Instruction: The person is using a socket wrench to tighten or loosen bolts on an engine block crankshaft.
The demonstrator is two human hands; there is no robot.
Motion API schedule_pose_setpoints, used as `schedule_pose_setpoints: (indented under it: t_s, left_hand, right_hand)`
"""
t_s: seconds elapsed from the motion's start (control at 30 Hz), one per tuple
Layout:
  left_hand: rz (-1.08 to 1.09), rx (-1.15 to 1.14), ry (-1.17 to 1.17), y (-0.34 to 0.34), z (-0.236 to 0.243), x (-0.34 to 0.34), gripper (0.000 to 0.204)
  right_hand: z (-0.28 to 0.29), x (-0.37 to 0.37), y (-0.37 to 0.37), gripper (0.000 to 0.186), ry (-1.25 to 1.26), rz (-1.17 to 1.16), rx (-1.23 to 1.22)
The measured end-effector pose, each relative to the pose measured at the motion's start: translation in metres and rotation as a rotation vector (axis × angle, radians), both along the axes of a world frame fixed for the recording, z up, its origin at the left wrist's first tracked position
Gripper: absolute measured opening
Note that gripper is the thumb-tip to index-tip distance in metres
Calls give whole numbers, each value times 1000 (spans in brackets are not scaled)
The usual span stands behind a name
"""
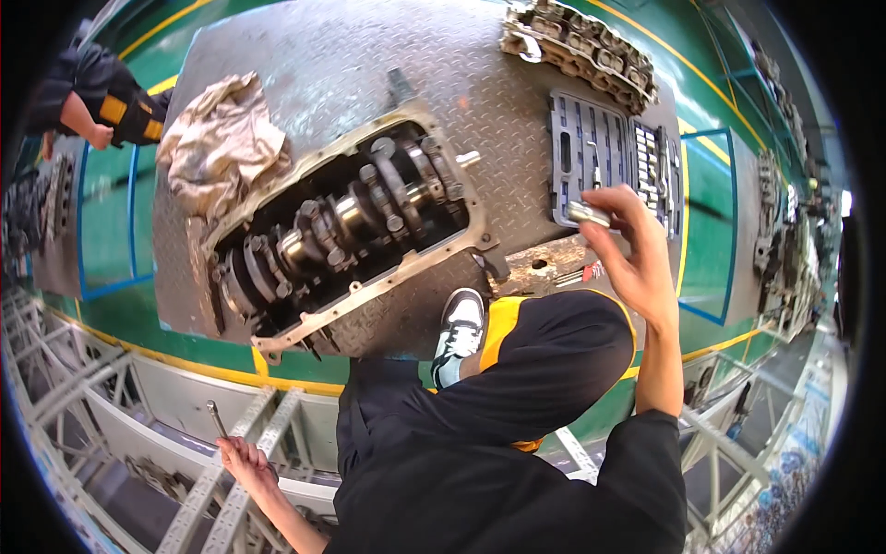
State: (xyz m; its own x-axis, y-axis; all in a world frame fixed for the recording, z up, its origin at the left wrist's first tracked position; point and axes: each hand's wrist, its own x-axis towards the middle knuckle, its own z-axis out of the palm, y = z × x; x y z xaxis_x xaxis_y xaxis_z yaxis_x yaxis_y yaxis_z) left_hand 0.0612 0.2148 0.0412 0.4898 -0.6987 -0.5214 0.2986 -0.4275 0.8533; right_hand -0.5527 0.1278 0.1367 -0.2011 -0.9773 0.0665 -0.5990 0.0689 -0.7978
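Observation:
My right hand (632,249) pinches a shiny metal socket (587,214) between thumb and fingers, just above the near edge of an open socket set case (561,175). Down at the lower left, my left hand (247,462) is closed around a slim metal wrench (216,417), whose head points up; its exact kind is too small to tell. An engine block (374,288) lies on the metal-topped table (341,55), its crankshaft (351,212) exposed. Neither hand touches the block.
A crumpled rag (221,143) lies left of the block. A cylinder head (581,51) rests at the far right, and a wooden board (531,263) lies near my raised knee. Another person (101,92) stands at far left. White metal framework (263,434) is below.

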Motion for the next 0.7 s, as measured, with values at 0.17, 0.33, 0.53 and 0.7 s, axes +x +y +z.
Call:
schedule_pose_setpoints:
  t_s: [0.17, 0.33, 0.53, 0.7]
  left_hand:
    - [134, 55, 44, 48, -12, -4, 38]
    - [242, 110, 54, 91, -35, 0, 38]
    - [317, 173, 72, 114, -41, -6, 39]
    - [385, 235, 6, 106, -39, -19, 40]
  right_hand:
    - [-24, 54, -80, 23, 224, 289, 104]
    - [-56, 73, -95, 26, 377, 420, 182]
    - [-76, 86, -99, 26, 430, 514, 198]
    - [-71, 63, -98, 23, 450, 519, 118]
